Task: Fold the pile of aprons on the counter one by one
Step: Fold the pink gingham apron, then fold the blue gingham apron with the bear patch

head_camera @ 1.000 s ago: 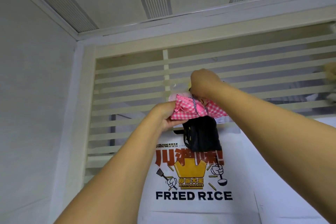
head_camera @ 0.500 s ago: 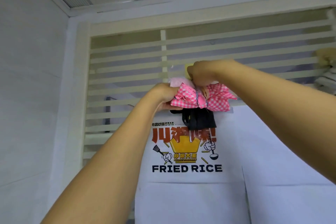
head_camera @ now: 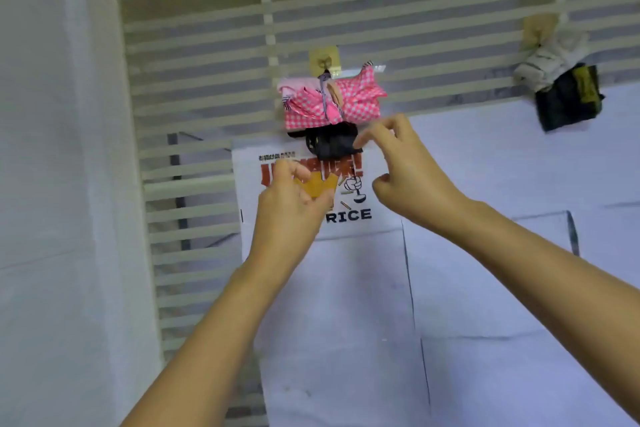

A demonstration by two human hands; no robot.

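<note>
Two hands are being held up in the head view, both in front of a slatted screen straight ahead. The left hand is hovering before the printed chest of a white apron that is showing the letters RICE. Its fingers are lying loosely curled and are gripping nothing. Whether it is touching the cloth cannot be told. The right hand is hovering above and to the right of the left one, its fingers relaxed and parted, also gripping nothing. Its foremost fingertips are lying at the right edge of a black bundle; contact there cannot be determined.

The pink checked apron is folded into a compact bundle and tied at the middle with a striped cord. It is hanging from a yellowish hook fixed on the screen, above both hands and apart from them. The black bundle is hanging directly under it, touching its lower edge and overlapping the top of the white apron.

At the far right, a second hook is carrying a pale bundle, with a dark bundle just below it. A plain white wall is filling the left side.
</note>
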